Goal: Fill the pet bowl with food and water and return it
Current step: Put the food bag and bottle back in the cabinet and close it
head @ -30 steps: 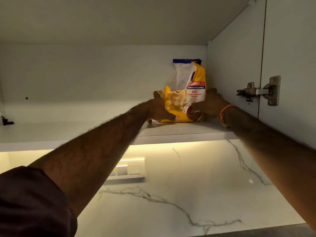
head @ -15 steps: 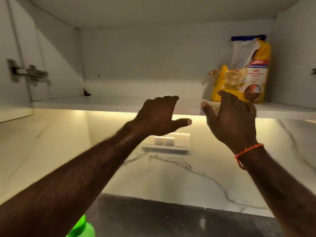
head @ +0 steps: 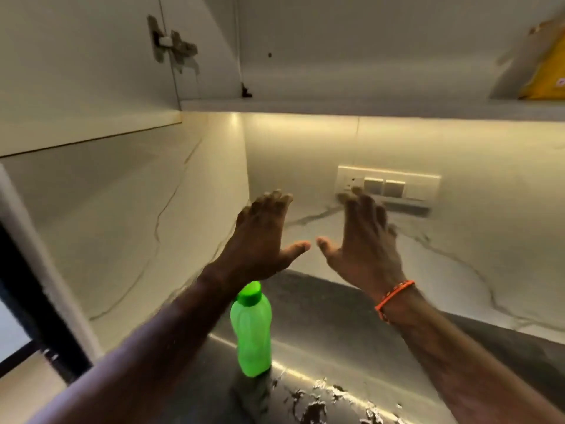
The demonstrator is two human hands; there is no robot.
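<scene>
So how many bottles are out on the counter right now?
1. A green bottle stands upright on the dark counter, just below the left hand. More could sit outside the camera's view.

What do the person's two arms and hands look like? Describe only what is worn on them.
Both forearms are bare and hairy, with no sleeve in view. The right hand has a thin orange cord bracelet around its wrist. The left hand shows no ring, watch or band from this side.
</scene>
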